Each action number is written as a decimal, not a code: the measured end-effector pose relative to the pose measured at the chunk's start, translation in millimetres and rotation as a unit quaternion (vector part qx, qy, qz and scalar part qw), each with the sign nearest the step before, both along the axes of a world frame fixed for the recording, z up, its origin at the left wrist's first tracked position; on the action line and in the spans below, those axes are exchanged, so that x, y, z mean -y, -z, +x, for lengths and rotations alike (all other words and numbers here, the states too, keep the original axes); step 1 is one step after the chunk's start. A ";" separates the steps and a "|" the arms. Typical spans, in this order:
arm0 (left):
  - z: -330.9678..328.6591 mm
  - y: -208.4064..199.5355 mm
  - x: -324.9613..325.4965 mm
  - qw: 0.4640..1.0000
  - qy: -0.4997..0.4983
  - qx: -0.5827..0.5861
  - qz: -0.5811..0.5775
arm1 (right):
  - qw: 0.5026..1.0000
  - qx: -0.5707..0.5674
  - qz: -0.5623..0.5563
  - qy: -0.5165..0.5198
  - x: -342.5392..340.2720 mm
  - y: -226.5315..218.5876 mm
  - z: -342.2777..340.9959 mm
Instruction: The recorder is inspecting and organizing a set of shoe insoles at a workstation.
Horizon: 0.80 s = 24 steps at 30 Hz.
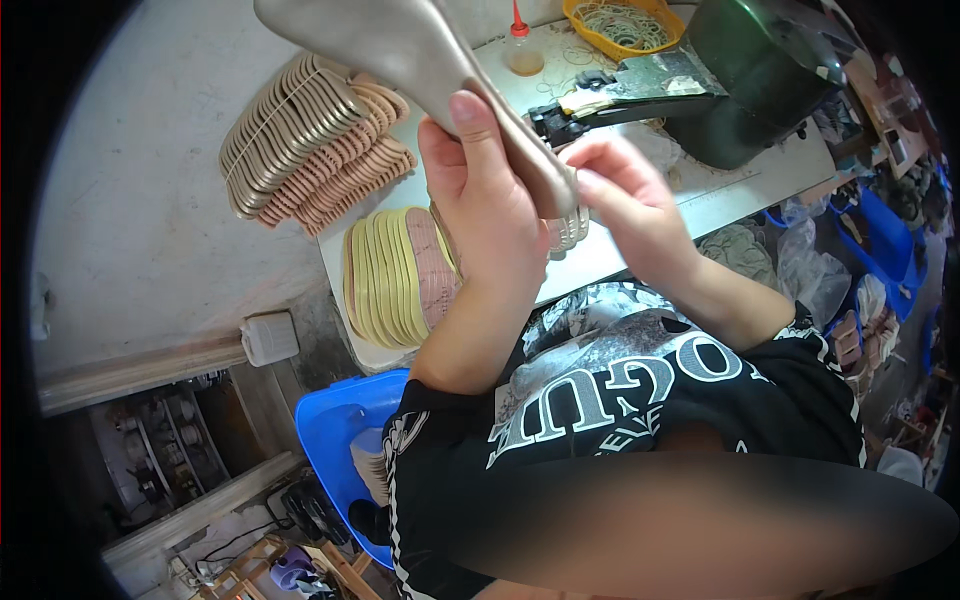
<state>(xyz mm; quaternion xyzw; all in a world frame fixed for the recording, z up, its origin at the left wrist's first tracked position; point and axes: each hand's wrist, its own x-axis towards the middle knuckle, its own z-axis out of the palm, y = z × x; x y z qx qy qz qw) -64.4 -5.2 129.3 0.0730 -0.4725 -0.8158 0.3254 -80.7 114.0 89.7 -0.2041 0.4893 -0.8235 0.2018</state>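
Observation:
A shiny taupe shoe insole (385,45) is held up in front of me, its wide end running past the top edge of the view. My left hand (482,190) grips it along the middle, thumb lying on the upper face. At its narrow end, the fingertips of my right hand (635,200) pinch the rim, slightly blurred by motion. Below and left of my left hand stands a stack of yellow-edged insoles (390,275) on the white table (740,200). More light insoles (570,235) show partly behind the held one.
Tied bundles of taupe and pink insoles (300,140) lie at the left against the wall. A dark green machine (740,80) with a black arm occupies the table's right. Behind are a red-tipped bottle (523,52) and a yellow basket (625,45) of rubber bands. A blue bin (335,420) stands lower left.

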 end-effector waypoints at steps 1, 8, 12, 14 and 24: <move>-0.5 -1.1 -1.8 1.000 -0.009 -0.001 0.012 | 0.996 -0.071 0.008 0.060 -5.3 -9.8 -1.4; -1.7 4.9 -20.9 0.999 -0.041 -0.012 -0.013 | 0.917 -0.313 0.088 0.231 -14.6 -12.3 -2.0; -10.7 18.8 -24.2 0.995 -0.073 -0.012 -0.059 | 0.908 -0.328 0.155 0.209 -23.3 -12.8 -5.7; -11.6 20.3 -26.3 0.996 -0.068 0.015 -0.047 | 0.959 -0.205 0.140 0.138 -24.3 -10.5 -7.2; -14.1 43.0 -28.3 0.979 0.190 0.063 0.032 | 0.994 0.043 -0.049 0.090 -37.4 10.7 -21.2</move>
